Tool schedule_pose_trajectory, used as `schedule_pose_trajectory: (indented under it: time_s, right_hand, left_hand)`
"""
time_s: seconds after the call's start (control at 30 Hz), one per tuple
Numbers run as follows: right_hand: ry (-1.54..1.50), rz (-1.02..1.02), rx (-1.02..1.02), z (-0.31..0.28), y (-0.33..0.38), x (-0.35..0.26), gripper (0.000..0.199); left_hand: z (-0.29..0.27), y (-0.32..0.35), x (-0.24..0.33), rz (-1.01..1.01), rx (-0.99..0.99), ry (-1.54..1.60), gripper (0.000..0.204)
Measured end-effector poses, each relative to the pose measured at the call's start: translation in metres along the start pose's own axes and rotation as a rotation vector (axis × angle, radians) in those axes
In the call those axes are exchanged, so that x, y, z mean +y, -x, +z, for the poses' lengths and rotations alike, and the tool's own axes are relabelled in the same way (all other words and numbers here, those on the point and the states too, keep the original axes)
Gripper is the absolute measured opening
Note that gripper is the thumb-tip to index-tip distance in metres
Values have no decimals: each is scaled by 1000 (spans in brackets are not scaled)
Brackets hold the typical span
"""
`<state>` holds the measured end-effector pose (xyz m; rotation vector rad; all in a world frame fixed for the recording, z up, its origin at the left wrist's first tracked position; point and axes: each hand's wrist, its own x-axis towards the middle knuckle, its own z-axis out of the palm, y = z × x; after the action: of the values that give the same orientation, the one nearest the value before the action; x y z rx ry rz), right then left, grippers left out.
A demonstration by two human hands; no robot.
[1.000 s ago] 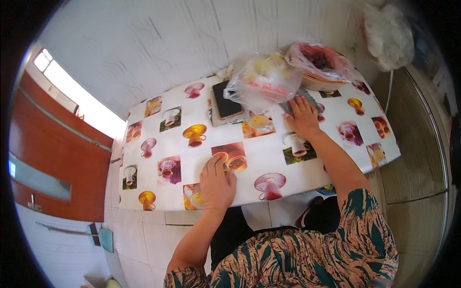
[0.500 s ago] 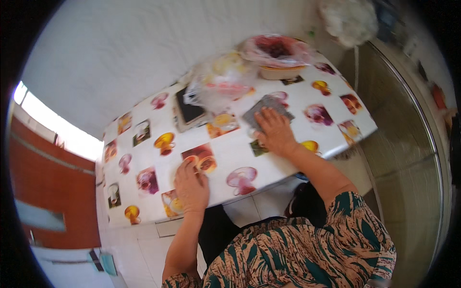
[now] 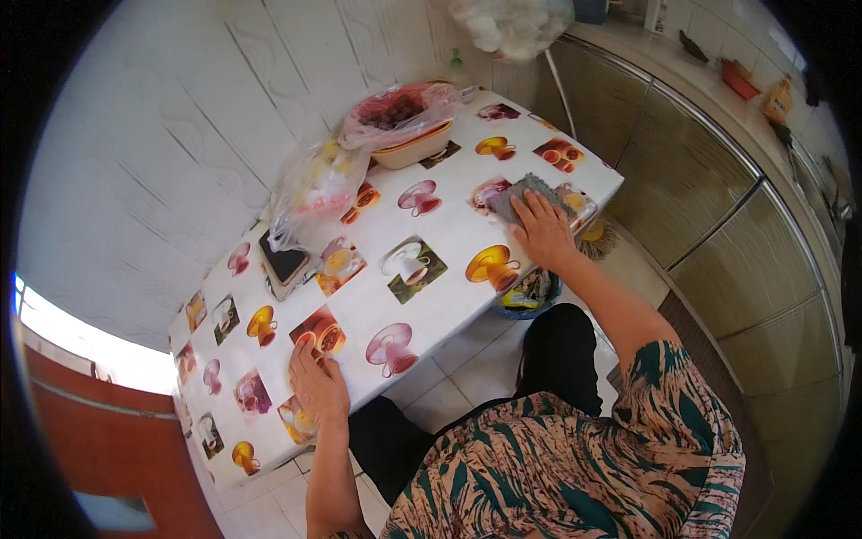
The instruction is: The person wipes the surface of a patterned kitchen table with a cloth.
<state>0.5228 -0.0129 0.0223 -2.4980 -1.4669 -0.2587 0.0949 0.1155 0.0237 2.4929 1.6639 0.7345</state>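
Grey, textured cloth (image 3: 532, 183): lying near the table's right end, partly covering a printed cup picture. Right hand (image 3: 544, 235): resting flat on the cloth, palm down, fingers slightly spread, covering its near part; not visibly gripping. Left hand (image 3: 319, 388): resting palm down near the table's front edge, fingers close together and loosely extended; no object showing in it. Both hands are touching the white tablecloth patterned with cups and saucers (image 3: 373, 292) or the cloth on it.

Behind the left hand, a black-screened phone (image 3: 285, 260) is lying on a pale, flat object (image 3: 294, 286). Just beside it, a clear plastic bag (image 3: 310, 189) is holding pale yellow, rounded items; red printing is showing on its side, crumpled. Next to the bag, a cream basin (image 3: 420, 149) is standing, lined with translucent pink plastic (image 3: 440, 101) and holding dark, round pieces (image 3: 395, 113).

Below the front edge, a blue basket (image 3: 532, 313) is holding yellow packaging; any lettering there is too small to read.
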Motion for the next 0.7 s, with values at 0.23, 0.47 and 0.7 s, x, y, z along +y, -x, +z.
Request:
schedule_pose_trajectory:
  time_s: [0.23,0.47,0.7]
  right_hand:
    - [-153,-124,-78,5,-20,-116,53]
    - [-411,-730,-156,24,69,-228,58]
    - [-126,-322,-87,4,-3,-72,54]
  left_hand:
    - [1,1,-2,-11,4,-2,40]
    - [7,-1,-11,29,-7,53,39]
    - [5,1,-12,23,3,39,38]
